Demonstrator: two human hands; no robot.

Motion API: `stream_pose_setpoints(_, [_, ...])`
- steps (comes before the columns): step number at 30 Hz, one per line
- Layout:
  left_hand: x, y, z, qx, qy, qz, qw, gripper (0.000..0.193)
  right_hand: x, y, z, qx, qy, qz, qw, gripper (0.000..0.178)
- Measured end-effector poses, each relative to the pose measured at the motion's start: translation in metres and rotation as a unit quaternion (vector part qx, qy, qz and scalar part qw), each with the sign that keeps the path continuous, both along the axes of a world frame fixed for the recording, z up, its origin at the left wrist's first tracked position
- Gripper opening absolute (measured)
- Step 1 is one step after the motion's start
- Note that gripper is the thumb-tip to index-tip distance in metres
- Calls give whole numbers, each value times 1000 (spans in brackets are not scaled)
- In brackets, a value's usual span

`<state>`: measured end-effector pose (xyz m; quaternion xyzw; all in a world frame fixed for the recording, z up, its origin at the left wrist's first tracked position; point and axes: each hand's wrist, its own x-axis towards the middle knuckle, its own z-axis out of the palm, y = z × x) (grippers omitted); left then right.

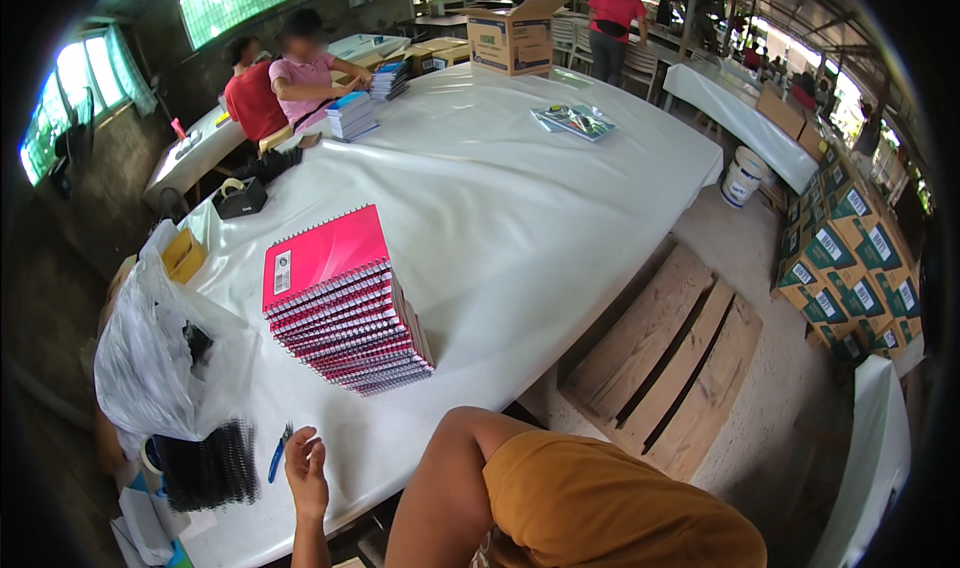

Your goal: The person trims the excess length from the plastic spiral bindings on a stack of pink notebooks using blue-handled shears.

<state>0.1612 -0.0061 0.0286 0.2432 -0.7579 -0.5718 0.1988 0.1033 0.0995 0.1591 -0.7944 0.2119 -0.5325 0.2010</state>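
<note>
My left hand is over the near edge of the white-covered table, palm partly turned up. Its fingers are loosely bent and apart, with nothing seen in them. Just left of it lies a slim blue hand tool, its exact kind unclear. My right hand is out of view; a bent bare limb and mustard cloth fill the lower middle. Beyond my left hand rises a tall stack of pink spiral notebooks. Black plastic binding coils lie in a bundle left of the tool.
A clear plastic bag and a tape dispenser are at the left. Blue-edged books stand near two seated people. Farther back are a cardboard box and several booklets. Right of the table lies a wooden pallet.
</note>
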Motion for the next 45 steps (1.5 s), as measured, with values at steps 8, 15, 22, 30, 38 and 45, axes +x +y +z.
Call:
stream_pose_setpoints(8, [8, 27, 14, -29, -3, -61, 998, 25, -15, 29, 12, 6, 21, -38, 999, 20])
stream_pose_setpoints(15, [21, 42, 18, -99, 3, -7, 995, 24, -49, 79, 26, 1, 44, -78, 996, 19])
stream_pose_setpoints(22, [5, 92, 8, 93, -25, -335, 937, 30, -65, 105, 37, -16, 72, -82, 994, 18])
stream_pose_setpoints(30, [-25, 158, -46, 166, -43, -572, 802, 39, -66, 103, 43, -30, 97, -58, 993, 18])
stream_pose_setpoints(38, [-7, 156, -62, 208, -9, -502, 839, 13, -62, 120, 39, -51, 69, -60, 994, 18])
stream_pose_setpoints(45, [-22, 108, -16, -163, 89, -182, 966, 14, -52, 137, 32, -100, -43, -138, 984, 19])
